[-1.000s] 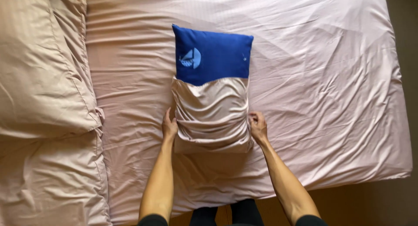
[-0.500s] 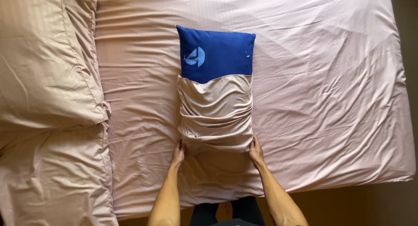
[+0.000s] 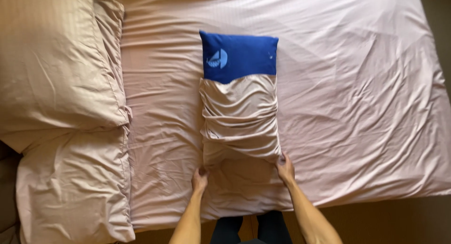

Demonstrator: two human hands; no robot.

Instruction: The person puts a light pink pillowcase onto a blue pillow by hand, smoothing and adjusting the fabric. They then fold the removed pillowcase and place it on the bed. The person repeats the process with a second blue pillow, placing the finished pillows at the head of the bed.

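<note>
A bed sheet [image 3: 357, 93] in pale pink fills the frame, two pillows [image 3: 56, 70] stacked at left. At centre lies a blue pillow [image 3: 239, 56], half inside a bunched pillowcase [image 3: 239, 122]. Left hand [image 3: 199, 180] and right hand [image 3: 285, 168] pinch its lower corners; best pulled evenly.

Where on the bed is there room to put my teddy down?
The big bare stretch of pink sheet right of the blue pillow is free, out to the bed's edge. A narrower strip lies between that pillow and the two beige pillows on the left. It's crowded at the near edge, where both hands grip the pillowcase.
</note>
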